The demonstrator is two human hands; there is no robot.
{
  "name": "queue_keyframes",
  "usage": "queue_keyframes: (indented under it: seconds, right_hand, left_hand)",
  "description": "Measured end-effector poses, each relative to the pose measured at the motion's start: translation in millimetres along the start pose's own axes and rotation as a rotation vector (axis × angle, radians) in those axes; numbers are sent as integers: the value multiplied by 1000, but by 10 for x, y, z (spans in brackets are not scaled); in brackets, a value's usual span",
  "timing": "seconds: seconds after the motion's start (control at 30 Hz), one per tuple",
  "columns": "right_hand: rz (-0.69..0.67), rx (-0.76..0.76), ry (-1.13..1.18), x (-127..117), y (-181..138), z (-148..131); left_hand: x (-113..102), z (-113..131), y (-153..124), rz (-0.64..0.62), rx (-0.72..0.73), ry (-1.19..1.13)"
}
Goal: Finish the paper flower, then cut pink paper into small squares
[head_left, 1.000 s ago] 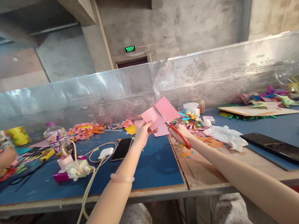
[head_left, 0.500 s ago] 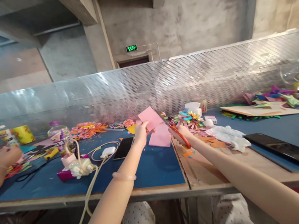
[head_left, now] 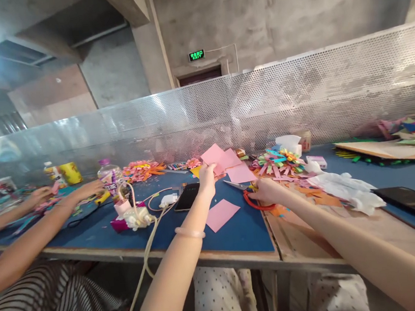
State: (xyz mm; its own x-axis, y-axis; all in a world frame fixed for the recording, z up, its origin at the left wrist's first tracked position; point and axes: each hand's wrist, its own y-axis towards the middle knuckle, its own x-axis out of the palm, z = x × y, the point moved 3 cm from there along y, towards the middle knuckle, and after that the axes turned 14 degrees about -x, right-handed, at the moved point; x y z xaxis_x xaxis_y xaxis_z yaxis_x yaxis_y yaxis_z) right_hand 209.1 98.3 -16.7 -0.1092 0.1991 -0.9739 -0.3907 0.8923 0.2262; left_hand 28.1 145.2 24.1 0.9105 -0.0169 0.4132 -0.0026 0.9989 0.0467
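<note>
My left hand [head_left: 207, 179] pinches pink paper [head_left: 215, 155] above the blue mat, and its pieces fan out. A pink square [head_left: 241, 173] shows just right of them; whether it is held too, I cannot tell. Another pink square [head_left: 222, 214] lies flat on the mat near the front edge, right of my left forearm. In my right hand [head_left: 267, 192] are scissors with red handles [head_left: 257, 204]. Their blades [head_left: 235, 185] point left, low over the mat and apart from the held paper.
A black phone [head_left: 187, 197], a white charger and cables lie left of my hand. Paper scraps [head_left: 317, 197], white tissue [head_left: 348, 187] and a fringed paper pile [head_left: 273, 163] are on the right. At far left, a co-worker's hands [head_left: 88, 189] work. A perforated metal screen [head_left: 189, 123] stands behind.
A pink square now lies on the mat. The scissors have come away from the paper, dropped lower and turned leftward. The camera view has swung left, showing more of the co-worker.
</note>
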Motion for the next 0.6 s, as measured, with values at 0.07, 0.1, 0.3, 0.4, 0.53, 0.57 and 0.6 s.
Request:
queue_keyframes:
  seconds: [0.07, 0.1, 0.3, 0.4, 0.53, 0.57, 0.6]
  right_hand:
    - [-10, -34, -41, -2, -8, 0]
    - [-6, -45, -57, 0, -13, 9]
    - [125, -41, 43, 25, -12, 133]
    - [321, -16, 238, -61, -13, 160]
    - [549, -186, 476, -228, -55, 57]
    - [581, -249, 512, -260, -67, 22]
    - [605, -300, 547, -284, -75, -7]
  left_hand:
    - [-3, -31, 5, 2, -11, 25]
    - [-1, -50, 6, -8, -17, 32]
    - [69, -162, -35, -264, -83, 85]
    - [88, -175, -56, -342, -91, 105]
    - [83, -186, -44, -329, -122, 112]
    - [88, -191, -45, -342, -135, 120]
    - [97, -199, -52, -361, -152, 134]
